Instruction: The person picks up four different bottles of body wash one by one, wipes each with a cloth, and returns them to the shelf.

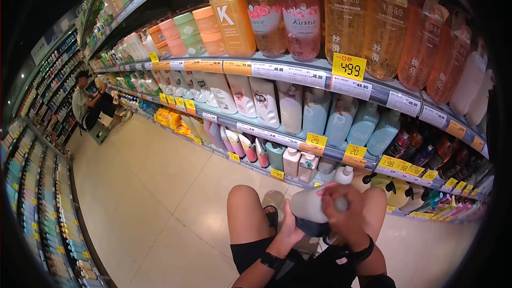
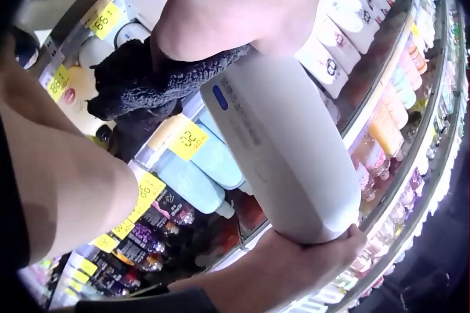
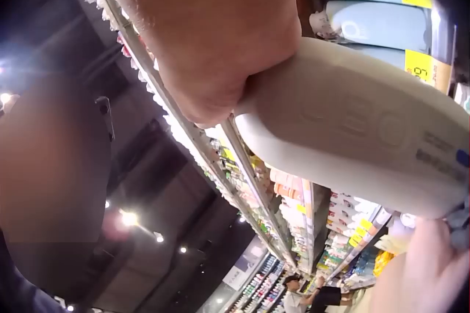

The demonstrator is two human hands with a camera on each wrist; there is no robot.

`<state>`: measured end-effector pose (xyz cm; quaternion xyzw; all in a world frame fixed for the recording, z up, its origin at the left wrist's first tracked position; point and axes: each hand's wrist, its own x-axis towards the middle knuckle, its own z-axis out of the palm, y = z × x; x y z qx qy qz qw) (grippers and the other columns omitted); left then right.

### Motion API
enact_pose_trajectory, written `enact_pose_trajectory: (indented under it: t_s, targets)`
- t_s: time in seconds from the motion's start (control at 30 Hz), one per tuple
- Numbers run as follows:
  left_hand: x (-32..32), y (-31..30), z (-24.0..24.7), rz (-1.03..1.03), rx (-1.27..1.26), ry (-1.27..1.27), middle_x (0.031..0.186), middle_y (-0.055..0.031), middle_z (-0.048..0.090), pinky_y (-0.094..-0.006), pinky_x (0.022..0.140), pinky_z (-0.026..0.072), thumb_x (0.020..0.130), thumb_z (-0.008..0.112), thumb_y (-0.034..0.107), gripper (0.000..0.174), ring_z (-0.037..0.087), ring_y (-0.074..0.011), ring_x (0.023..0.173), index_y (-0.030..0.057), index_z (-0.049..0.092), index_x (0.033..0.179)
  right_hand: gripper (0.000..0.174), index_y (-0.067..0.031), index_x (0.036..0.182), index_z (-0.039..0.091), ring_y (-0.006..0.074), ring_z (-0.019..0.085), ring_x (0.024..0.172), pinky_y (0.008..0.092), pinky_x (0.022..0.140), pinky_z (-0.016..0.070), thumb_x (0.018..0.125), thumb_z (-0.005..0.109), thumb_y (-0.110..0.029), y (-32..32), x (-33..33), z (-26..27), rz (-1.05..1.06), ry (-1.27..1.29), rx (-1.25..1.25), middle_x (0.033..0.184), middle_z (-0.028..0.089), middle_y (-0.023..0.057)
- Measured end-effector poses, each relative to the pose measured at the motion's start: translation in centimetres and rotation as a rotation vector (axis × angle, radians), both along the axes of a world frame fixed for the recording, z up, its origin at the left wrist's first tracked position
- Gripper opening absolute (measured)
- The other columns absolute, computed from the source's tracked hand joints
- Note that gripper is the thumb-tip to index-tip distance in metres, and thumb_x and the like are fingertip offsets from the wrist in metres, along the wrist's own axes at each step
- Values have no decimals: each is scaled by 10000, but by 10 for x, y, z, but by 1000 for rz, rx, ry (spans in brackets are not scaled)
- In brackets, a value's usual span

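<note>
A pale grey-white bottle (image 1: 308, 206) (image 2: 286, 144) (image 3: 360, 118) lies tilted between both hands above the lap. My left hand (image 1: 287, 230) (image 2: 246, 12) (image 3: 418, 269) holds a dark cloth (image 1: 313, 228) (image 2: 147, 82) against one end of the bottle, its thumb along the bottle's side in the head view. Around the opposite end curls my right hand (image 1: 344, 210) (image 2: 312, 258) (image 3: 220, 41), gripping it. The cloth bunches beside the left hand in the left wrist view. Fingers behind the bottle and cloth are partly hidden.
Shelves with bottles, jars and yellow price tags (image 1: 349, 67) rise in front and to the right. A white pump bottle (image 1: 344, 174) stands on the lowest shelf near the right hand. Bent knees (image 1: 244, 208) flank the hands. Down the aisle, a person (image 1: 90, 98) sits on a stool.
</note>
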<state>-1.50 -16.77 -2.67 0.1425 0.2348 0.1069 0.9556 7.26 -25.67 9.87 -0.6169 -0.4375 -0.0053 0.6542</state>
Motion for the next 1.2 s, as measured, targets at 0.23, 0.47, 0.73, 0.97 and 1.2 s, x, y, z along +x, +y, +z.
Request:
enact_pose_trajectory:
  t_s: [0.23,0.47,0.73,0.97,1.2]
  targets:
    - [-32,38,-13,115,293,150,1039,-178,606,-412,683,545,970,409,295,341,626,-277,835,11,523,1121,130,-15,798,490,224,667,775,349,790,517,765,602,41,-10,14,-16,-315,-24,-22,771,660,135]
    - [-48,137,11,271,219,-211,1142,-170,533,-471,687,519,923,423,343,386,545,-317,965,90,493,1206,111,-12,785,525,226,668,750,334,749,515,764,632,10,16,58,-82,-550,-57,-58,757,664,121]
    - [-38,151,-4,282,58,-374,1188,-186,531,-515,682,513,925,381,358,442,552,-345,988,97,464,1272,139,-42,847,546,298,640,819,365,701,495,774,664,-56,59,99,-167,-652,-217,-183,806,639,101]
    - [-45,158,-16,237,8,-365,1225,-192,515,-536,631,497,915,370,391,451,554,-383,956,121,505,1250,128,-43,822,517,308,608,834,426,814,473,764,627,-11,81,118,-213,-600,-339,-196,813,613,106]
    - [-52,160,-13,258,-61,-429,1244,-230,463,-557,606,497,895,390,417,513,565,-407,925,65,466,1260,112,-23,802,508,286,598,820,433,856,455,760,607,9,77,119,-240,-651,-301,-170,809,603,122]
